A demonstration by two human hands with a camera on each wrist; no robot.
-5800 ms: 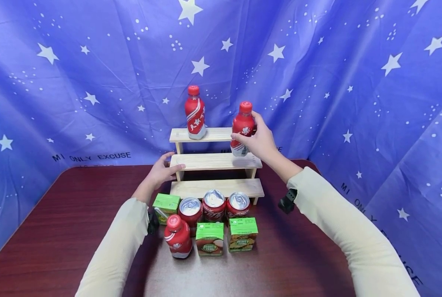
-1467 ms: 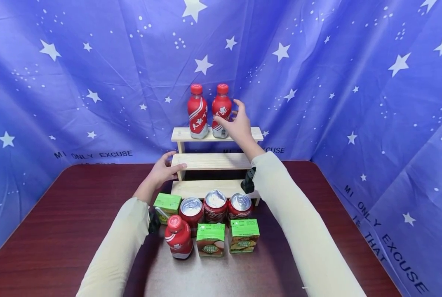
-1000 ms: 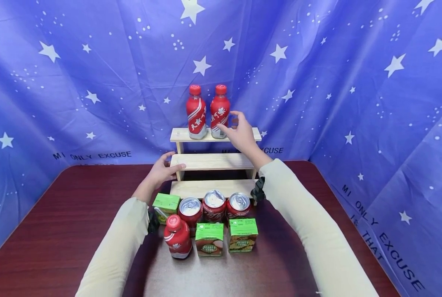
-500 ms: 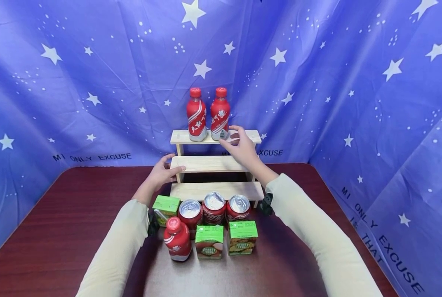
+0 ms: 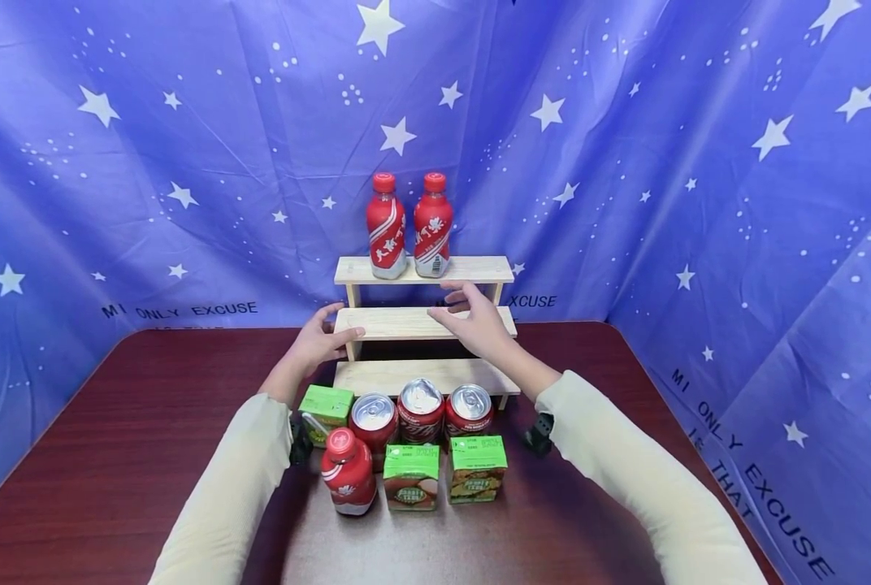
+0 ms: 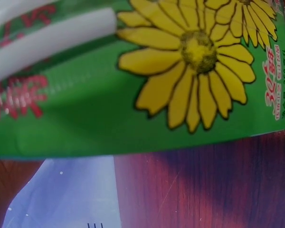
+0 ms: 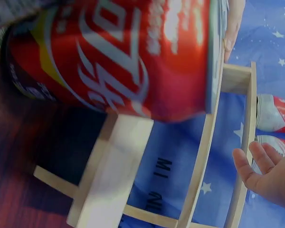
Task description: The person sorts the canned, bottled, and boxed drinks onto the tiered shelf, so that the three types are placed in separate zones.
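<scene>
My left hand grips the left end of a three-step wooden display rack, thumb on top of the middle board. Over the right part of that board hovers my right hand, fingers apart and holding nothing. Two red drink bottles stand upright on the top step: a left bottle and a right bottle. A third red bottle stands on the table in front of the rack. The right wrist view shows a red soda can close up, with my right hand beyond.
Soda cans line up before the lowest step. Green drink cartons stand about them: one at left with a straw, a middle one and a right one. A blue starry curtain hangs behind the dark red table.
My right hand set the second bottle on the top step beside the first, let go, and has moved down to the middle step. My left hand has stayed on the rack.
</scene>
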